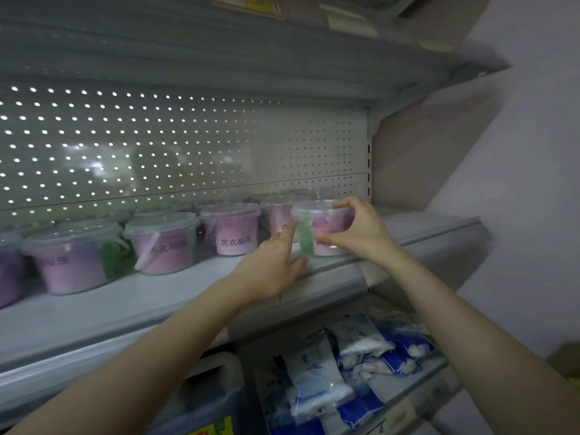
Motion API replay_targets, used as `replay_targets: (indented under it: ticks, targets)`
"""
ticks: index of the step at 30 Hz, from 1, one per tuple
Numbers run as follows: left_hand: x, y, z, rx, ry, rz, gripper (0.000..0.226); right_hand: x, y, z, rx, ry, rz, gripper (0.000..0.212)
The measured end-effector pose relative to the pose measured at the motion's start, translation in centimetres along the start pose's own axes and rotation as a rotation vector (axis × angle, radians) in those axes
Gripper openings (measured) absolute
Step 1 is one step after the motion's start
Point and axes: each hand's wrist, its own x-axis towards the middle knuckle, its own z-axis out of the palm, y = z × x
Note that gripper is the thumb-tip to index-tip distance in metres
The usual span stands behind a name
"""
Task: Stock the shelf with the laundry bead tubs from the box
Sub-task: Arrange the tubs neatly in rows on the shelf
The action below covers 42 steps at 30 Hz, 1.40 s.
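Observation:
A clear laundry bead tub (326, 222) with pink and green contents stands near the front right of the grey shelf (131, 304). My right hand (356, 229) grips it from the right, fingers over the lid rim and thumb low on its front. To its left is my left hand (273, 265), whose straight fingers touch the tub's left side. Several more tubs (163, 243) with printed labels stand in rows along the shelf to the left and behind.
A perforated back panel (188, 152) closes the shelf behind. Another shelf (282, 51) hangs low overhead. On the shelf below lie blue and white packets (354, 372) and a grey jug (207, 390). A white wall (518, 183) stands at the right.

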Motion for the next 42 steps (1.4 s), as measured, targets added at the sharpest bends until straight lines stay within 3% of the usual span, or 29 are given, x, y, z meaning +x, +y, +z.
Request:
replay_targets:
  ticks: [9, 16, 22, 28, 39, 42]
  targets:
    - [2.3, 2.0, 2.8, 0.412, 0.139, -0.053, 0.048, 3.1, 4.4, -2.0, -0.053, 0.051, 0.024, 0.063]
    - [2.9, 1.6, 4.1, 0.601, 0.237, -0.027, 0.071, 6.7, 6.8, -1.8, -0.128, 0.009, 0.051, 0.066]
    - [2.7, 1.8, 3.8, 0.582, 0.218, -0.042, 0.065, 9.3, 7.5, -0.5, -0.188, -0.048, 0.030, 0.073]
    - [2.7, 1.8, 3.2, 0.346, 0.185, -0.083, 0.043, 11.2, 7.4, 0.7, -0.348, -0.074, 0.027, 0.074]
    - [2.6, 2.0, 3.1, 0.318, 0.187, -0.107, 0.041, 11.7, 6.9, 1.5, -0.355, -0.128, 0.033, 0.068]
    - [2.6, 1.9, 3.1, 0.292, 0.190, -0.112, 0.040, 10.8, 6.7, 1.4, -0.318, -0.142, 0.041, 0.075]
